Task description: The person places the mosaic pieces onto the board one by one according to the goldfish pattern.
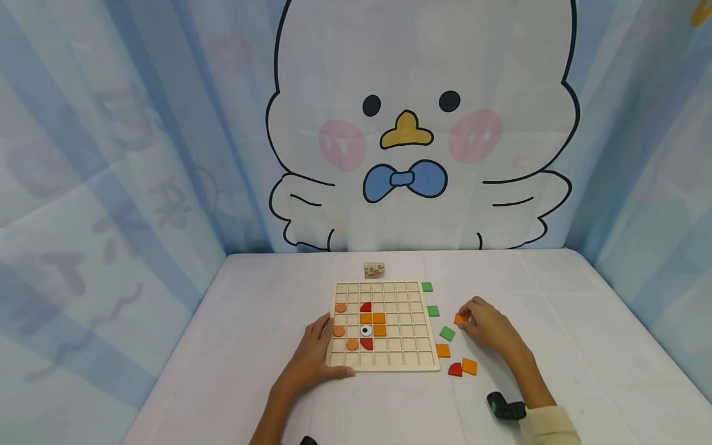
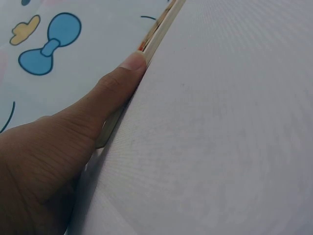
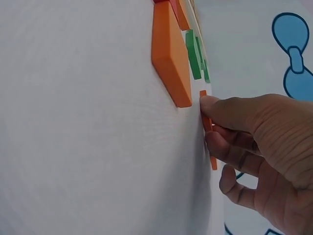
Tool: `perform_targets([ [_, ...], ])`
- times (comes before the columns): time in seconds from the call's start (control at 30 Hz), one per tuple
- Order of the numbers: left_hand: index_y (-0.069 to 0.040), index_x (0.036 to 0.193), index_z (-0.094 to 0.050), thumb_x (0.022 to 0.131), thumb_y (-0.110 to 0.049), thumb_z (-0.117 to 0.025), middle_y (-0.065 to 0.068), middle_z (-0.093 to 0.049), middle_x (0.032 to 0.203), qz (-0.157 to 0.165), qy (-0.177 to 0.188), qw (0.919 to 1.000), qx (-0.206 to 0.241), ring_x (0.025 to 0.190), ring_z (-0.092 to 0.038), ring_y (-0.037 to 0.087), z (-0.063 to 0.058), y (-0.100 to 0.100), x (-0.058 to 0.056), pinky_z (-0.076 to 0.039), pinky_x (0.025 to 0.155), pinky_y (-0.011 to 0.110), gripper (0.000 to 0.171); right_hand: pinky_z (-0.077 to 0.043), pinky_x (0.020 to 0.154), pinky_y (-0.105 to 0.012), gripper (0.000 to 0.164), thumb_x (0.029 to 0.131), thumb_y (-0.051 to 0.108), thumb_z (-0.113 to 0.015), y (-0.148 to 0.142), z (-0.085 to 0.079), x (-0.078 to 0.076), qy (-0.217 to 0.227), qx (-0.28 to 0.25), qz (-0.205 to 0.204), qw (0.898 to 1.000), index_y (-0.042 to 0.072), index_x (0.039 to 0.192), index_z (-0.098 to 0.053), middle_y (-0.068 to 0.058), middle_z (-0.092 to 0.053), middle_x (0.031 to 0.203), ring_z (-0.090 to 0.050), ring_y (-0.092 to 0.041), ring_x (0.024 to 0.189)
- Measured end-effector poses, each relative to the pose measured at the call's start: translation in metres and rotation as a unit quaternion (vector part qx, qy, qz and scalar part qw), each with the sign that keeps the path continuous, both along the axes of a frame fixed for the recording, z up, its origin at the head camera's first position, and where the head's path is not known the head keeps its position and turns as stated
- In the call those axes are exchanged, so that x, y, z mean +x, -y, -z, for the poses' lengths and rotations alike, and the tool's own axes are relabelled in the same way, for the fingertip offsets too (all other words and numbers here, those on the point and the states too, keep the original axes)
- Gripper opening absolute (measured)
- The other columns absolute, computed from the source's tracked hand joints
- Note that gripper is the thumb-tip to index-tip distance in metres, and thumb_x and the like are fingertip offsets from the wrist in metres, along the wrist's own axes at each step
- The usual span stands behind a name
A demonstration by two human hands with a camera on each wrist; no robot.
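Note:
A light wooden grid board [image 1: 406, 355] lies on the table with several orange, red and white pieces in its left half. My left hand [image 1: 313, 352] rests against the board's near left corner, fingers along the left edge and thumb on the near edge. In the left wrist view the thumb [image 2: 115, 88] touches the board's side. Right of the board, my right hand [image 1: 489, 324] pinches an orange square tile [image 1: 460, 319] between thumb and fingertips. The right wrist view shows this orange tile [image 3: 204, 115] at the table surface, partly hidden by the fingers.
Green tiles [image 1: 447, 333] lie along the board's right side. Nearer are two orange squares [image 1: 470, 366] and a red quarter-circle [image 1: 455, 369]. A small patterned card or box [image 1: 374, 270] sits behind the board. A black device [image 1: 506, 408] is by the right wrist.

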State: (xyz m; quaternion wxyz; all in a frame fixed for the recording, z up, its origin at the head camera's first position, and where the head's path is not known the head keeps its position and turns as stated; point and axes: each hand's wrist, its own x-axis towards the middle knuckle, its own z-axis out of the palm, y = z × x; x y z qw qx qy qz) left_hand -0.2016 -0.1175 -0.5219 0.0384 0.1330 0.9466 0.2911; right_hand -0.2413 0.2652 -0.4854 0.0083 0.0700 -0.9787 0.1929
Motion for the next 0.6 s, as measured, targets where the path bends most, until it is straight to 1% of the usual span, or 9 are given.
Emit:
perform_targets([
  [0.2,-0.011,0.156,-0.023,0.063,-0.073,-0.076,0.01,-0.02,0.162,0.0,0.0,1.0,0.001,0.146,-0.023,0.029,0.001,0.0,0.0,-0.032,0.116,0.05,0.124,-0.054,0.072,-0.032,0.02,0.085,0.015,-0.076,-0.001,0.0,0.001,-0.013,0.018,-0.014,1.0,0.003,0.098,-0.067,-0.007,-0.059,0.095,-0.05,-0.016,0.074],
  [0.37,-0.01,0.156,-0.024,0.063,-0.073,-0.076,0.011,-0.02,0.161,0.0,-0.003,1.0,0.004,0.145,-0.024,0.03,0.001,0.0,0.0,-0.032,0.115,0.051,0.123,-0.056,0.075,-0.035,0.021,0.085,0.018,-0.076,0.001,-0.001,0.001,-0.032,0.016,-0.029,0.999,0.004,0.098,-0.068,-0.006,-0.06,0.095,-0.052,-0.016,0.077],
  [0.43,-0.01,0.156,-0.024,0.064,-0.073,-0.076,0.011,-0.02,0.161,-0.001,-0.002,1.0,0.003,0.145,-0.024,0.03,0.0,0.0,0.0,-0.032,0.115,0.051,0.123,-0.056,0.075,-0.034,0.021,0.085,0.019,-0.076,0.004,-0.002,0.001,-0.032,0.013,-0.036,0.999,0.004,0.099,-0.069,-0.005,-0.059,0.096,-0.052,-0.016,0.078],
  [0.6,-0.009,0.156,-0.024,0.064,-0.072,-0.076,0.011,-0.02,0.162,0.0,0.001,1.0,0.002,0.145,-0.024,0.03,-0.001,0.0,-0.001,-0.032,0.116,0.051,0.123,-0.053,0.07,-0.027,0.021,0.085,0.022,-0.077,0.015,-0.006,0.001,-0.027,0.007,-0.054,0.998,0.007,0.098,-0.068,-0.004,-0.059,0.098,-0.051,-0.014,0.078],
])
